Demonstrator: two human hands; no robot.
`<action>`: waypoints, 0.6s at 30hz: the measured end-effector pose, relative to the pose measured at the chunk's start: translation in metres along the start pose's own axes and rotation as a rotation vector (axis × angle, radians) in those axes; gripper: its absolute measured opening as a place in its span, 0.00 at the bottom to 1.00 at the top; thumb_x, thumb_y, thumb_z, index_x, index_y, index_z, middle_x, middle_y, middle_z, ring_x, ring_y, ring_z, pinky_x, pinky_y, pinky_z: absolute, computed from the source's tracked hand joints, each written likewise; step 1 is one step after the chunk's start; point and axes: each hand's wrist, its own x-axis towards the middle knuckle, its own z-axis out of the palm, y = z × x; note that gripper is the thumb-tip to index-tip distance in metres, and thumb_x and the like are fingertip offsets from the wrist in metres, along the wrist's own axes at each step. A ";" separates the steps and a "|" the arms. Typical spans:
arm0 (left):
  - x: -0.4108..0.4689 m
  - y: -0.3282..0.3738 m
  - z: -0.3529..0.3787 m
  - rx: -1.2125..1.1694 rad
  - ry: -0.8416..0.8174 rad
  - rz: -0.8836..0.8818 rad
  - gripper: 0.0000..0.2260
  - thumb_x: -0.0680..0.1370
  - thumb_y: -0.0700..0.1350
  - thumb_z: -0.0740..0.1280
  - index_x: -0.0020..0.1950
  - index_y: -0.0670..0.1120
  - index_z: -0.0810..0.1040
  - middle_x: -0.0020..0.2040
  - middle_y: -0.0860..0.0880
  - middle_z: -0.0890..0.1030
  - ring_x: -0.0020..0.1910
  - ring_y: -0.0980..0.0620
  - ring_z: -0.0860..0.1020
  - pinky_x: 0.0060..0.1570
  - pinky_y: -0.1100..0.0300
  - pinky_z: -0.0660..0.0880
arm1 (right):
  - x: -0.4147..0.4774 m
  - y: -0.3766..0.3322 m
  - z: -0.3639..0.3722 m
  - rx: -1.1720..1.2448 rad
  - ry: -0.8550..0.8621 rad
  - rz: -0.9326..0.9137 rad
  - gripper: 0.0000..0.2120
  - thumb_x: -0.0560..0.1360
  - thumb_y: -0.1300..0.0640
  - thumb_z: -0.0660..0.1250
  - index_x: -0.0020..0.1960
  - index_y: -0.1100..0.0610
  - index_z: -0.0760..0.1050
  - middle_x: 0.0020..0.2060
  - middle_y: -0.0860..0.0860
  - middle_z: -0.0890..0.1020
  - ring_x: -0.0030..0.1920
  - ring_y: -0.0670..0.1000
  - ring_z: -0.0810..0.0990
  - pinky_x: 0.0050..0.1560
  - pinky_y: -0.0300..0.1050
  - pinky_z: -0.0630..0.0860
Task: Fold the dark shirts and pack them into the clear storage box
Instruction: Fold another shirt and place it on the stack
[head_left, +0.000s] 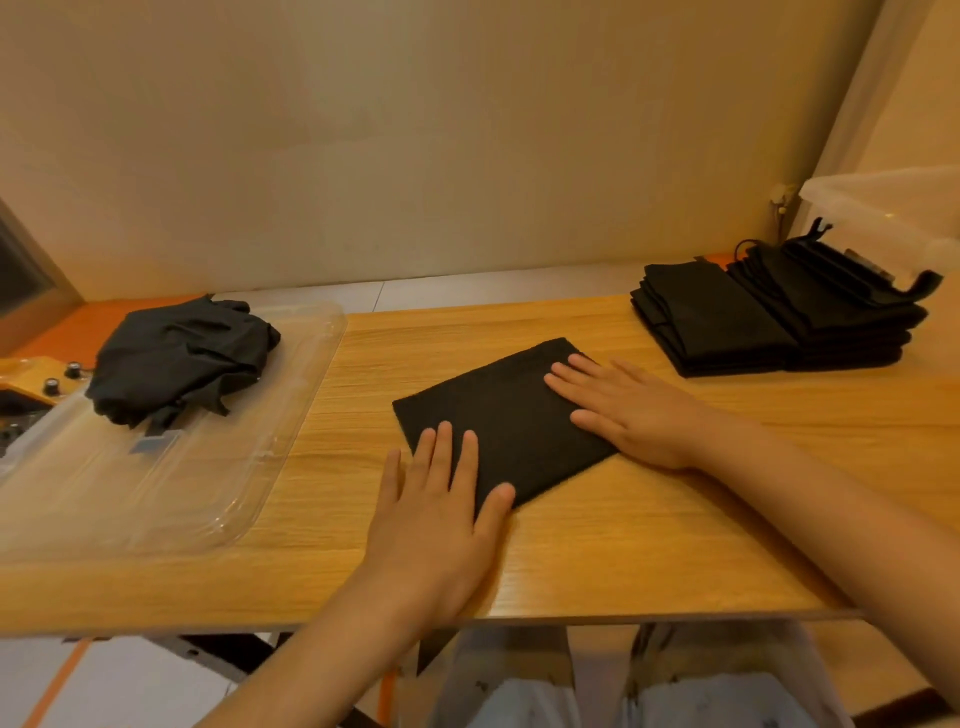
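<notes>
Both hands flat, fingers straight and spread, gripping nothing. Left hand (436, 514) presses the near-left corner of the folded shirt (504, 415), palm mostly on the table (571, 561); right hand (628, 415) lies on its right edge, fingers pointing across the cloth. Shirt sits mid-table as a compact dark rectangle, skewed to the table edge. Reads as smoothing a finished fold, transfer not yet done.

Elsewhere: heap of unfolded shirts (176, 358) crumpled on a clear tray (156, 493) at the left, so more folding to do. Stack of folded shirts (727, 317) at the far right of the table, apparently two piles side by side. Clear storage box (883, 202) just behind that stack, cut by the frame edge; can't tell whether the right-hand pile is already inside it or just against it.

Risks from here:
- Lift with flat hands or from one edge → layers slide, fold opens. Soft fabric, nothing locks the fold. Needs support from under both sides.
- Stack is well apart from the shirt; on the carry a dangling corner could drag on the wood and peel the top layer back.
- Landing it off-square on the stack → pile leans; it's already several shirts high and edges look slightly staggered.
- Box opening not visible from here, so clearance at its rim is unknown; catching the rim would rumple the shirt
</notes>
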 end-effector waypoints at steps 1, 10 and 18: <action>-0.014 0.006 0.000 -0.002 -0.026 0.008 0.31 0.78 0.64 0.37 0.77 0.51 0.33 0.77 0.49 0.33 0.75 0.53 0.30 0.74 0.52 0.31 | -0.002 0.006 -0.002 -0.074 0.025 0.066 0.25 0.82 0.43 0.41 0.76 0.44 0.36 0.77 0.43 0.40 0.75 0.41 0.34 0.73 0.44 0.34; 0.010 -0.048 -0.021 -0.164 0.120 0.277 0.41 0.67 0.75 0.40 0.76 0.58 0.41 0.77 0.61 0.39 0.74 0.65 0.35 0.75 0.59 0.39 | -0.056 -0.121 0.015 0.174 0.221 -0.061 0.32 0.78 0.35 0.41 0.78 0.45 0.40 0.76 0.41 0.40 0.75 0.40 0.34 0.73 0.42 0.34; -0.030 -0.062 0.010 -0.117 0.075 0.282 0.37 0.64 0.78 0.33 0.71 0.66 0.35 0.74 0.64 0.34 0.74 0.65 0.34 0.75 0.60 0.38 | -0.081 -0.099 0.028 0.112 0.090 -0.269 0.38 0.73 0.27 0.51 0.77 0.40 0.45 0.76 0.37 0.42 0.73 0.35 0.33 0.74 0.42 0.34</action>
